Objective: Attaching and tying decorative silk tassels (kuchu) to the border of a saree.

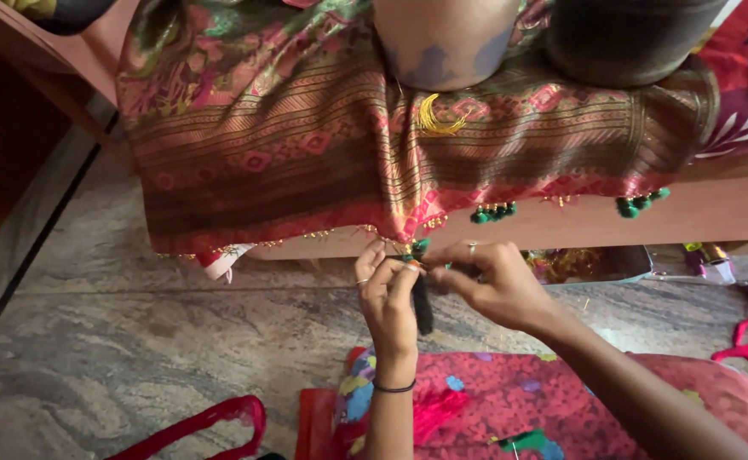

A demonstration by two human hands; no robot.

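**Tassel at the cloth's hem, pinched by both hands**

Cloth (323,145), woven in red, green and gold, is draped over a wooden ledge (715,217); its lower edge hangs free above the stone floor (135,341). It is judged soft, light and limp, best taken at the hem. Finished green tassels (493,211) are seen farther along the edge. Left hand (388,294) is closed in a pinch at the hem, a dark tassel (422,307) hanging just beside its fingers (404,277). Right hand (497,285) is closed on the tassel's top; thread, if any, cannot be made out.
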